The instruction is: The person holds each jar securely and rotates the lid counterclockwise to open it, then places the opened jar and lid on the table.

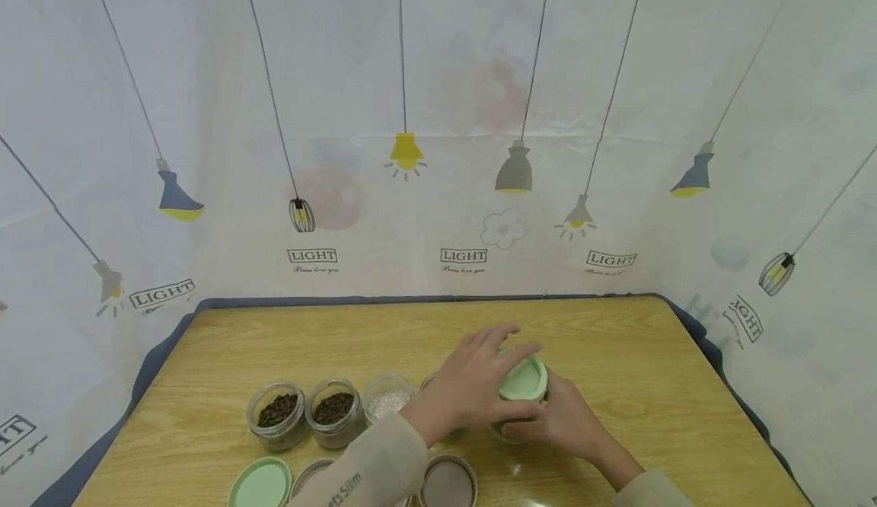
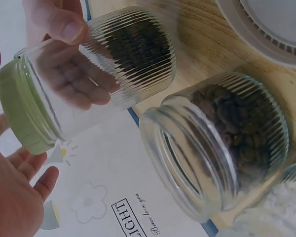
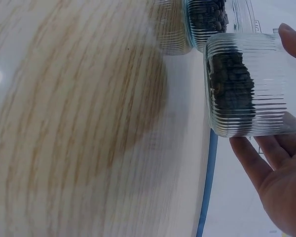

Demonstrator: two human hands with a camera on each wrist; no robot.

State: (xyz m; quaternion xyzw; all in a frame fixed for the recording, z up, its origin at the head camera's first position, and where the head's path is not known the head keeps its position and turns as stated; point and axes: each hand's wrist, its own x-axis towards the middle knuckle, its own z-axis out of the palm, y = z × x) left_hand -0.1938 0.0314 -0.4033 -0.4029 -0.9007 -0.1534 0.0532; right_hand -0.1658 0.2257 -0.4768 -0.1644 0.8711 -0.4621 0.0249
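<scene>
My right hand (image 1: 575,423) holds a ribbed clear glass jar (image 3: 232,89) by its side. Dark beans (image 2: 140,44) fill the lower part of this jar. A light green lid (image 1: 524,379) sits on its mouth. Around the lid's rim my left hand (image 1: 469,381) spreads its thumb and fingers, gripping it from above. Beside the held jar, in the left wrist view, stands an uncovered glass jar (image 2: 256,128) of dark beans, mostly behind my left hand in the head view.
Left of my hands stand two uncovered jars of dark beans, one (image 1: 277,435) beside the other (image 1: 336,435), and a jar of white bits (image 1: 388,398). Nearer lie a green lid (image 1: 260,484) and a greyish lid (image 1: 448,483), on the wooden table (image 1: 329,339). My left sleeve partly covers other lids.
</scene>
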